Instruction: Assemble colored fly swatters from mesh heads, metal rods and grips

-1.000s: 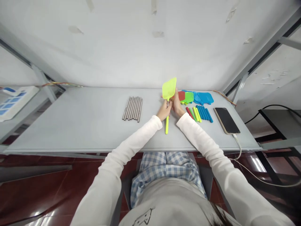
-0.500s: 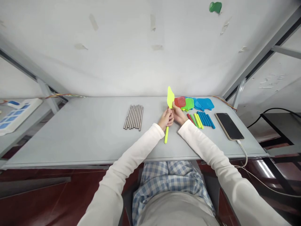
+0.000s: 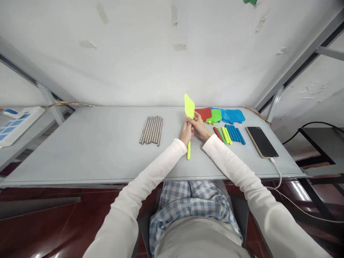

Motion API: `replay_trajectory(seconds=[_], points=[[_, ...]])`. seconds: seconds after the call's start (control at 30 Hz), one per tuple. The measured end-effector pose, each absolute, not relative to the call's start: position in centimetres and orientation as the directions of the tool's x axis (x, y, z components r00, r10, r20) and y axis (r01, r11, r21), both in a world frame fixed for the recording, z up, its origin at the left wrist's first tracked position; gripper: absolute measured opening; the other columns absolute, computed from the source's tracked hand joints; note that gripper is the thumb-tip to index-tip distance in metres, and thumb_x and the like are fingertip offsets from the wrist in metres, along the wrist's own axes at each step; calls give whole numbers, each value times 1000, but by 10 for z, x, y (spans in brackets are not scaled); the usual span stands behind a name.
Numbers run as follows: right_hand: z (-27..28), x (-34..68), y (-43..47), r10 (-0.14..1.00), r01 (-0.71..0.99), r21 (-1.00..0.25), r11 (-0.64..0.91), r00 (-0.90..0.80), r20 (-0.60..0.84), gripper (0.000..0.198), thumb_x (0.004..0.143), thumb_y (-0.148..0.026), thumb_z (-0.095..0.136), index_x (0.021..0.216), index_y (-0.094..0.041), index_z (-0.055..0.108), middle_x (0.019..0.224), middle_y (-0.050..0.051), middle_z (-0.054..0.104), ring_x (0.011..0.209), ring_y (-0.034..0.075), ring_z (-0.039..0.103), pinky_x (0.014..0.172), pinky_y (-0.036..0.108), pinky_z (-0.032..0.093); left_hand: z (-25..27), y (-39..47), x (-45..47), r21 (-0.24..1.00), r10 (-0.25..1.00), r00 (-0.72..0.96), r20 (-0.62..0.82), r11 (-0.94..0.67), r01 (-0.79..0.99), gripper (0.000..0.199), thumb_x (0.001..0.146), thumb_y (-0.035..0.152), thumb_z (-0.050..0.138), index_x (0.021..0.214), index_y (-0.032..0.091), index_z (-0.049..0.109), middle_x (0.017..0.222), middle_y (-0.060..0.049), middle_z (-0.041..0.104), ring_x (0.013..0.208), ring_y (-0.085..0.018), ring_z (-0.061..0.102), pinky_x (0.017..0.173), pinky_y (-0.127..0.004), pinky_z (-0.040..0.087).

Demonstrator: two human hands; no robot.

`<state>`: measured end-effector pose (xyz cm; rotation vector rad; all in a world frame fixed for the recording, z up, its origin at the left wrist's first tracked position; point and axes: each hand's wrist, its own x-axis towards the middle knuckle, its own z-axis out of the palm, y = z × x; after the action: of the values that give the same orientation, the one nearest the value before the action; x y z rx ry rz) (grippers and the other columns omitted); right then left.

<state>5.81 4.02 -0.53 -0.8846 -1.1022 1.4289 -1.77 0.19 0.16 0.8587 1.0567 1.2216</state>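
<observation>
Both hands hold a yellow fly swatter [image 3: 189,107] above the table, its flat head pointing up and its handle down. My left hand [image 3: 187,133] is wrapped round the shaft, with the end of the yellow handle [image 3: 188,152] showing below it. At the base of the head, my right hand [image 3: 199,125] grips with thumb and fingers. The middle of the swatter is hidden by the hands. Near the right hand lie red [image 3: 205,113], green [image 3: 215,116] and blue swatter heads [image 3: 235,116]. In front of them is a row of red, green, yellow and blue handles [image 3: 234,134].
Several metal tubes [image 3: 152,130] lie side by side left of my hands. A phone [image 3: 262,142] with a white charging cable [image 3: 276,168] rests at the right end of the grey table [image 3: 94,150]. A power strip [image 3: 18,125] is at far left.
The swatter's head has turned and tilted to the left and shows a broader face. Both hands still hold it, and the right fingers now reach over the head's base. The view has shifted slightly.
</observation>
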Motion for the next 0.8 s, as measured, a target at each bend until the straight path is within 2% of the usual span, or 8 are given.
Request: replay_trajectory(seconds=[0.1,0.17,0.27,0.33,0.47,0.57,0.67,0.8], points=[[-7,59,38,989,-86,-988,129,-54,134,69,70,-54,72,126,-27,42,112,5,59,88,14,59,81,29,50,4,0,-17,943,978,26,-206,205,-262,28,95,47,37,99,22,49,55,10,27,33,-2,20,38,-19,9],[-5,62,35,974,134,-965,226,-9,227,59,76,-58,64,121,-24,47,117,8,58,91,17,59,87,34,47,5,-1,-18,949,977,31,-211,212,-231,32,95,51,36,100,22,49,54,10,27,33,-2,20,39,-19,9],[-1,65,30,930,438,-834,336,-16,367,45,83,-61,52,104,-21,56,106,10,63,87,20,58,90,39,43,5,-1,-20,964,982,18,-190,191,-188,33,93,54,38,93,23,47,52,10,29,33,-3,23,39,-19,11],[0,64,28,907,506,-775,379,-34,421,41,87,-59,46,95,-21,58,96,9,65,86,21,58,88,38,42,4,-1,-20,970,985,14,-174,174,-169,32,93,54,39,88,23,43,50,10,28,33,-3,24,39,-19,12],[-1,57,30,935,307,-899,313,65,348,32,90,-50,46,85,-19,57,87,6,64,78,17,57,78,32,45,3,0,-19,971,988,2,-156,154,-183,31,92,53,41,84,24,40,48,11,26,32,-3,24,39,-19,12],[0,54,34,1000,-4,-1000,4,-13,4,35,90,-50,45,82,-18,59,76,5,64,76,17,58,73,30,47,3,1,-17,966,990,24,-141,143,-216,23,97,43,37,84,24,38,48,12,24,31,-3,21,37,-18,11],[1,57,38,945,-189,-941,-281,-225,-237,39,89,-52,46,89,-17,63,71,4,64,74,18,59,67,30,48,4,2,-17,954,986,58,-155,165,-250,22,99,35,30,82,23,35,48,12,22,31,-3,17,36,-17,9],[-1,60,38,969,-184,-962,-203,-180,-170,46,80,-56,59,104,-17,61,81,5,65,79,18,61,69,30,50,5,5,-21,932,980,65,-186,197,-304,25,99,35,31,78,23,34,48,12,22,31,-3,16,36,-17,8]])
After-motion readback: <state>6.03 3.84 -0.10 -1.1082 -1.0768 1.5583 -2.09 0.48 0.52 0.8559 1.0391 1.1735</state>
